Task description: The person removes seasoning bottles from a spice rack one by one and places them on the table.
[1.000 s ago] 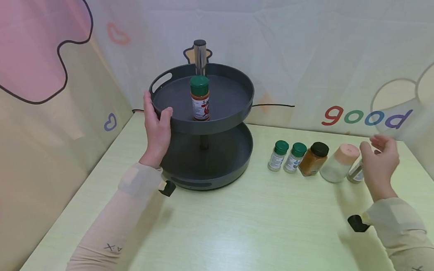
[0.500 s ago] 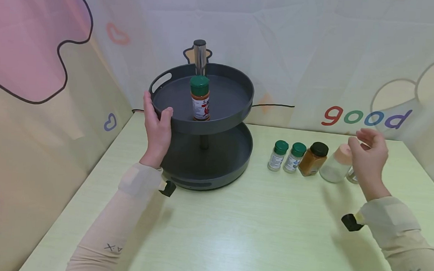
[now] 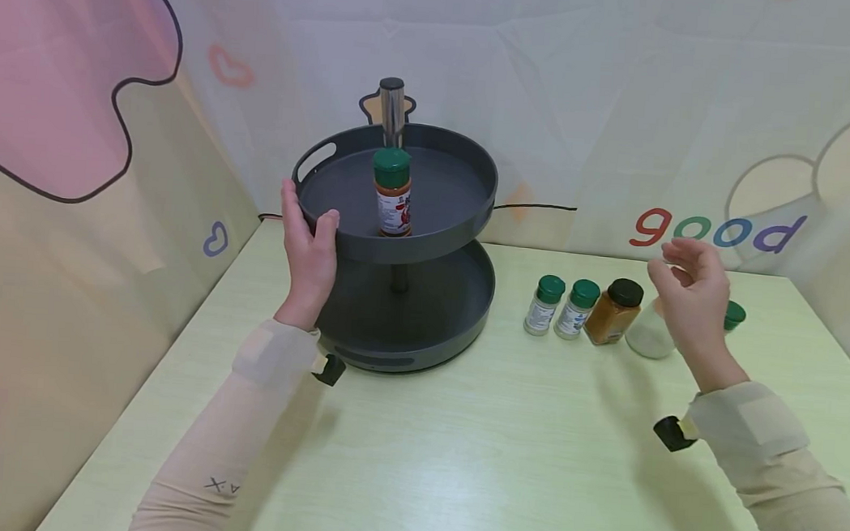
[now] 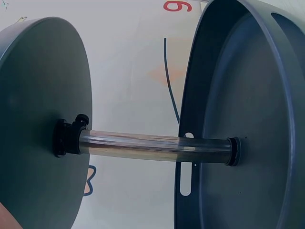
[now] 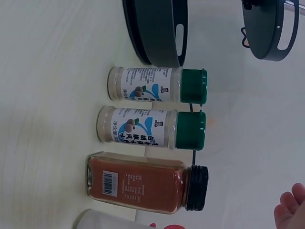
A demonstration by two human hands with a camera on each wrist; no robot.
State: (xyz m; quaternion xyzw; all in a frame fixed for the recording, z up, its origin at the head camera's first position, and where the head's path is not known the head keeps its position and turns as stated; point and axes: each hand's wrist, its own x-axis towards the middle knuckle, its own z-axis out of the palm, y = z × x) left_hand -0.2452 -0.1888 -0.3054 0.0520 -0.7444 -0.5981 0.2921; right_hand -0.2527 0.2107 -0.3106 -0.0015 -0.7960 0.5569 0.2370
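My left hand [image 3: 310, 262] rests against the outer wall of the upper tier of a dark grey two-tier round tray [image 3: 437, 242], fingers straight and thumb near the rim. On that tier stands a green-capped spice bottle [image 3: 394, 207] with red-brown contents. My right hand [image 3: 696, 306], fingers loosely bent and holding nothing, hovers over a clear jar [image 3: 647, 334], hiding its top. Left of it are two green-capped shakers [image 3: 543, 307] of pale powder and a black-capped spice jar [image 3: 614, 314]. Behind the hand shows another green cap [image 3: 735, 314].
The tray's metal centre pole [image 3: 390, 113] rises above the upper tier; its lower tier [image 3: 419, 354] sits on the pale table [image 3: 457, 462]. A printed cloth backdrop [image 3: 588, 105] hangs behind. In the right wrist view the shakers [image 5: 143, 126] stand close together.
My right hand has moved left from the rightmost bottle to above the clear jar, uncovering the far-right green cap. The left hand and tray have stayed still.
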